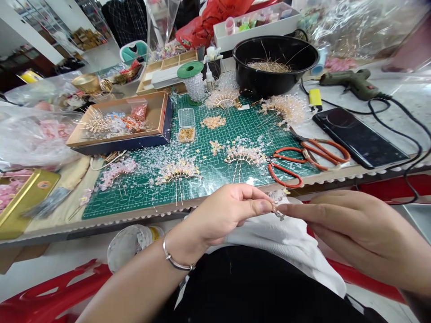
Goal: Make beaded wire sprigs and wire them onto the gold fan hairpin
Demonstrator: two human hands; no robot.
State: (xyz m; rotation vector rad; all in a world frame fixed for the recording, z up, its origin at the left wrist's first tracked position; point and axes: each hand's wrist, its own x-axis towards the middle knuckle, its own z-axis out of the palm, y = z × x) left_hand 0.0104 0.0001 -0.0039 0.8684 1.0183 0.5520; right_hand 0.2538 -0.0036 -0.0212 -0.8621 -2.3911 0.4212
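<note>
My left hand (229, 211) and my right hand (353, 224) meet in front of the table edge, over a white cloth (286, 242) on my lap. Both pinch a tiny beaded wire piece (278, 211) between thumb and fingertips; its detail is too small to make out. A silver bracelet (175, 260) circles my left wrist. Just beyond my hands, several finished beaded hairpins (244, 154) lie on the green cutting mat (215, 134).
Orange-handled scissors and pliers (303, 157) lie at the mat's right edge beside a black phone (360, 137). A glue gun (350, 83) and black bowl (274, 63) stand behind. A brown box of beads (124, 121) sits left, a gold tin (23, 202) further left.
</note>
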